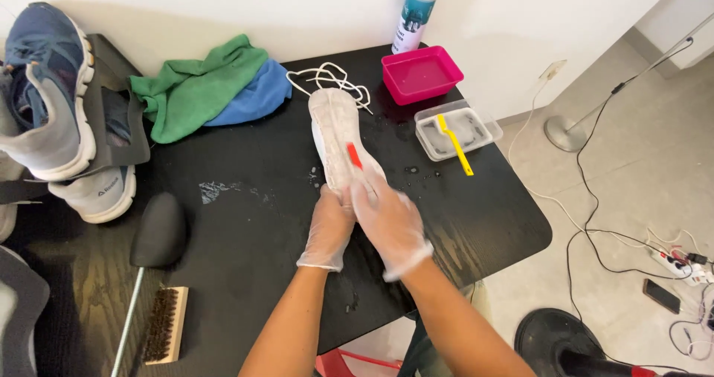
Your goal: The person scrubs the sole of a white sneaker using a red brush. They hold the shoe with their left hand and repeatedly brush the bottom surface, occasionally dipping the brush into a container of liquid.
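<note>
A white shoe (332,128) lies sole-up on the black table (245,228), toe pointing away from me. My left hand (329,228), in a thin clear glove, grips the shoe's near end. My right hand (388,219), also gloved, holds a small red-handled brush (355,156) against the sole. White laces (332,78) lie loose beyond the shoe's far end.
A pink tray (421,73), a spray bottle (413,13) and a clear tub with a yellow brush (455,145) stand at the back right. Green and blue cloths (208,87) lie at the back left, other shoes (52,102) on the left, a wooden brush (165,325) near me. Cables cross the floor at right.
</note>
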